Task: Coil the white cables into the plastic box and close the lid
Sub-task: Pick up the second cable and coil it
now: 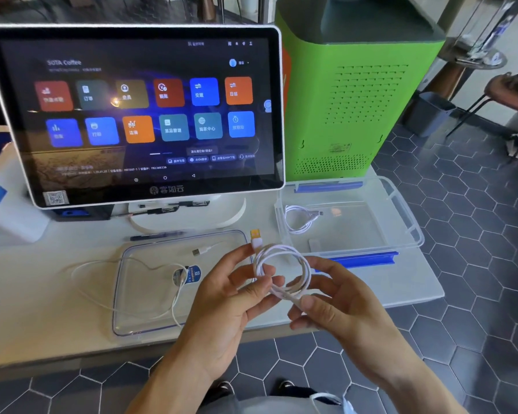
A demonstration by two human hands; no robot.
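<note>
Both hands hold 1 coiled white cable above the front edge of the table. Left hand: thumb and fingers curled, pinching the left side of the coil where the loops gather. Right hand: thumb and forefinger pinch the lower right of the coil at a white plug end; other fingers loosely curled behind. Coil makes several round loops, standing roughly upright between the 2 hands. Orange-tipped connector sticks up from the coil's top left, just above the left fingertips.

Behind and right of the grip: clear plastic box, open, blue latches on its near and far long sides. Inside it, at its left end, 1 small white cable already looped.

Left of the grip, just beside the left hand: clear lid lying flat on the table, blue round sticker on it. 1 more thin white cable lies loose across the lid and trails off its left edge onto the table; its metal plug rests near the lid's far edge.

Further back, left of the box: touchscreen terminal on a white stand, coloured tiles lit. Dark pens lie between stand and lid. Green vented machine stands behind the box. Hexagon-tiled floor below and right.
</note>
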